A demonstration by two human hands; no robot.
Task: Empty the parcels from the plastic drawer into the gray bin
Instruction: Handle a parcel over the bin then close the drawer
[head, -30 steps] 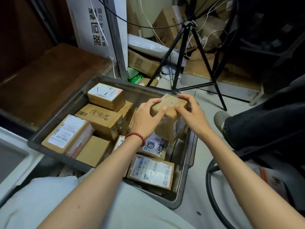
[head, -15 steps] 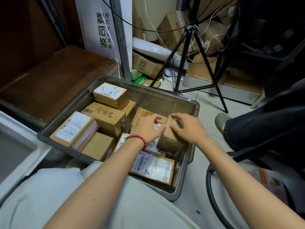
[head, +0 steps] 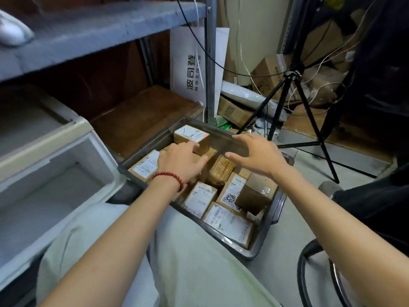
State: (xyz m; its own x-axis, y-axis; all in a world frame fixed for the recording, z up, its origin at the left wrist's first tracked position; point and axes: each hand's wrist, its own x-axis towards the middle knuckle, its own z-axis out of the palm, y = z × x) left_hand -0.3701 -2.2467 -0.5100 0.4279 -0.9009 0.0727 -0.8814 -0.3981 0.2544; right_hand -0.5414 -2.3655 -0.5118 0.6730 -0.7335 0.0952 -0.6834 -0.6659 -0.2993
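A: What sits closest to the camera?

B: Pale trousers (head: 188, 262) across the lap, both bare forearms reaching over them. To the left, the plastic drawer (head: 55, 156) stands pulled open, off-white; its inside shows no parcel that I can make out.

A: And the gray bin?

B: The gray bin (head: 278, 209) rests on the floor just past the knees, crowded with cardboard parcels. A labelled parcel (head: 228, 220) lies at its near edge, a plain brown box (head: 254, 191) just beyond it on the right.

A: The hands?

B: The left hand (head: 181, 162), a red bead bracelet (head: 170, 177) on its wrist, lies palm down on the boxes in the middle, fingers loose, gripping nothing. The right hand (head: 256, 156) hovers above the bin, fingers spread, holding nothing. Between them shows a taped brown parcel (head: 221, 171).

A: Farther back?

B: A small labelled box (head: 191, 138) tops the far stack. Beyond the bin stand a black tripod (head: 290, 103), a metal shelf post (head: 210, 63) and a white carton with dark characters (head: 190, 69).
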